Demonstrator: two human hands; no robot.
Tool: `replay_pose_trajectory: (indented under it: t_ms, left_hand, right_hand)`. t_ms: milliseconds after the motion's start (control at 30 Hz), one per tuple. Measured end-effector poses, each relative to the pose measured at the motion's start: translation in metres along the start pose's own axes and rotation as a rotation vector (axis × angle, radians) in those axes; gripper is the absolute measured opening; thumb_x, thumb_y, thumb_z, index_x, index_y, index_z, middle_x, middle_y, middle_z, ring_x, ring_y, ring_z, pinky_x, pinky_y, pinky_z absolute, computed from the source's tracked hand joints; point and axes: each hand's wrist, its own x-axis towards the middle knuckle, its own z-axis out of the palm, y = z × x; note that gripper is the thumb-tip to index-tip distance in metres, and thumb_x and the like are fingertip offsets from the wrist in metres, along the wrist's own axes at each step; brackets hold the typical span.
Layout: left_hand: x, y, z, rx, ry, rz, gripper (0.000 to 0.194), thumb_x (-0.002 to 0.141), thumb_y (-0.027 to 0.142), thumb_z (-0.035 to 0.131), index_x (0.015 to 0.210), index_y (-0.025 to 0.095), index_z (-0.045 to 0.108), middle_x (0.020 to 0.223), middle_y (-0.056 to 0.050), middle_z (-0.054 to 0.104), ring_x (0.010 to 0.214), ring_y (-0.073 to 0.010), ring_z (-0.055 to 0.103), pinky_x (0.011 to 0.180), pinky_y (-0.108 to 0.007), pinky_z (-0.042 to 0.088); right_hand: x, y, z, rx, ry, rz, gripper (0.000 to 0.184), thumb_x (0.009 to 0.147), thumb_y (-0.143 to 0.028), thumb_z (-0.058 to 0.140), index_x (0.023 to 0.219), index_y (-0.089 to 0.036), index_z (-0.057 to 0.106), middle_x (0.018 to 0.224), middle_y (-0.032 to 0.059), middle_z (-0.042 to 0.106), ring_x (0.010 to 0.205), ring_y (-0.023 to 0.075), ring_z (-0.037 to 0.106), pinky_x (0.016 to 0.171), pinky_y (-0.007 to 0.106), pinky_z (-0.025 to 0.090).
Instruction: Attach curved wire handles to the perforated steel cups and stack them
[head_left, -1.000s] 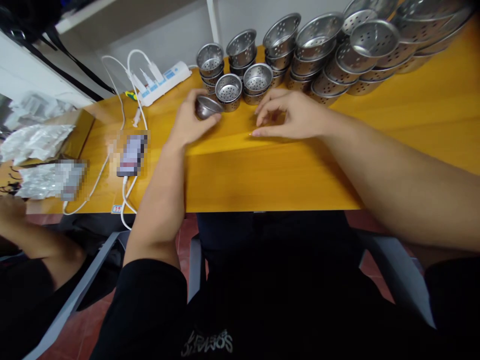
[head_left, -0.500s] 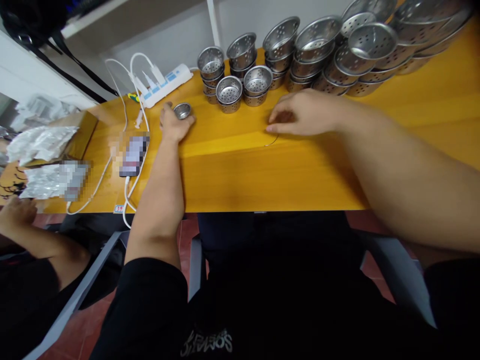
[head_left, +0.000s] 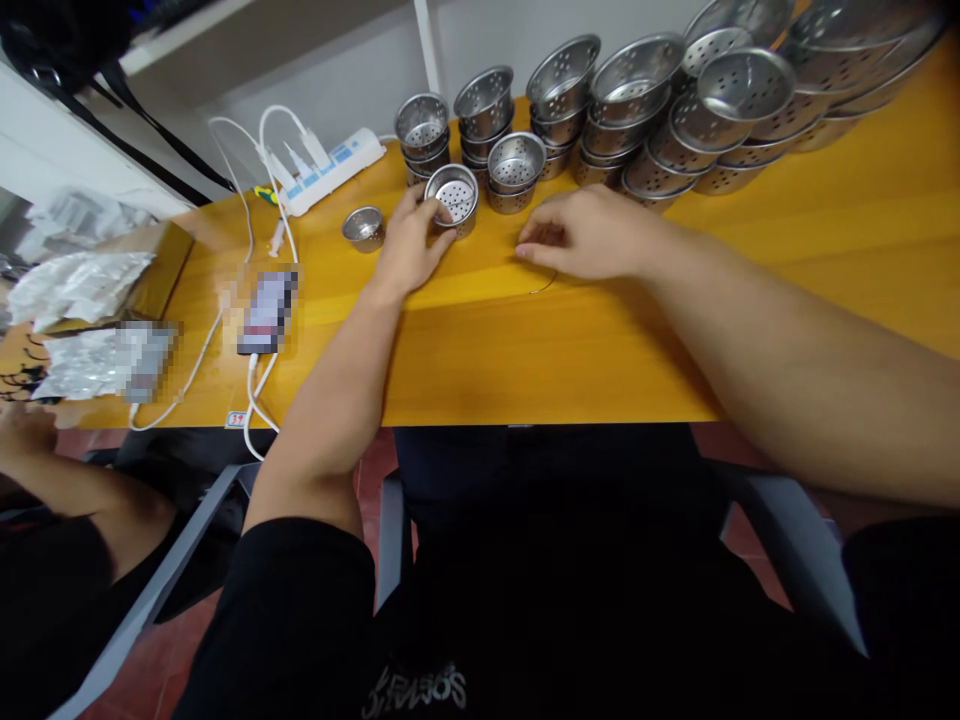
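Observation:
My left hand [head_left: 412,240] has its thumb and fingers on a perforated metal cup [head_left: 463,190], with a fingertip over the rim. Whether another cup sits beneath that one is hard to see. To the left, a smaller metal cup [head_left: 365,230] stands alone on the table. My right hand [head_left: 566,232] hovers low over the wood, fingers loosely curled and a gap between thumb and forefinger. Just under it lies a thin curved wire or thread [head_left: 544,287]. Near the right hand stands a short stack of perforated cups [head_left: 516,165].
Taller stacks of perforated metal cups [head_left: 637,85] line the back, growing larger rightward. A white power strip [head_left: 337,165], cables and a phone [head_left: 268,310] are on the left. Beyond are plastic bags [head_left: 86,290], a cardboard box [head_left: 161,265] and another person's arm [head_left: 67,480].
My left hand has left the small cup and moved right onto the perforated cup, which has shifted slightly left and nearer. My right hand has drifted slightly left; the thin wire stays put.

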Motion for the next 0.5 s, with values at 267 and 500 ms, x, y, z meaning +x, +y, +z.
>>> replay_pose_trajectory:
  t_ms: [267,500]
  left_hand:
    - [-0.007,0.022,-0.009,-0.032,0.012,0.112,0.054,0.106,0.076,0.102,0.120,0.030,0.077,0.170,-0.017,0.077,0.170,-0.0476,0.071,0.153,-0.072,0.055]
    - [-0.006,0.033,0.001,-0.090,0.126,0.188,0.097,0.107,0.085,0.098,0.178,0.041,0.049,0.183,-0.017,0.066,0.173,-0.0448,0.069,0.148,-0.065,0.063]
  right_hand:
    - [0.000,-0.005,-0.001,0.025,0.070,-0.041,0.037,0.126,-0.062,0.080,0.133,-0.028,0.092,0.134,0.0195,0.093,0.121,0.0468,0.086,0.124,0.070,0.067]
    - [-0.004,-0.027,0.006,0.123,0.199,-0.130,0.046,0.129,-0.063,0.075,0.159,-0.030,0.085,0.167,0.0187,0.082,0.118,0.0383,0.085,0.126,0.062,0.068]
